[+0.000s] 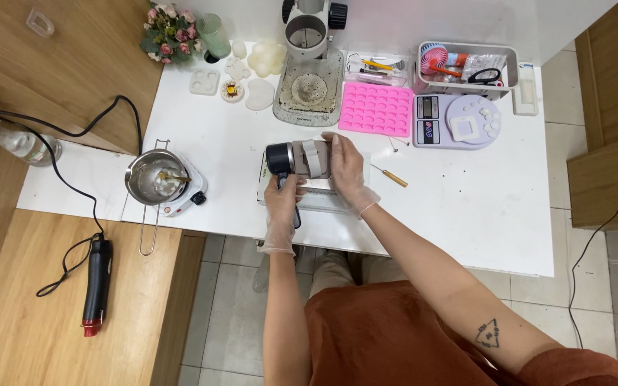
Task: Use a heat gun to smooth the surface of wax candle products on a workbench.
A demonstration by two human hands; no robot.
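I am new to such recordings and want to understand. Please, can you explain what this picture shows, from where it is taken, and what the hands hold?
The picture comes from a camera worn on a person's head, looking down at a white table. Both hands wear thin clear gloves. The left hand grips the dark handle of a metal jug lying on its side; the right hand rests on the jug's body. On the table lie a pink silicone mould, a small scale, a pot on a little hotplate and a wooden-handled pick. A black heat gun lies on the wooden bench.

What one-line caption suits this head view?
Gloved hands, left and right, hold a metal jug over a tray on a white table.
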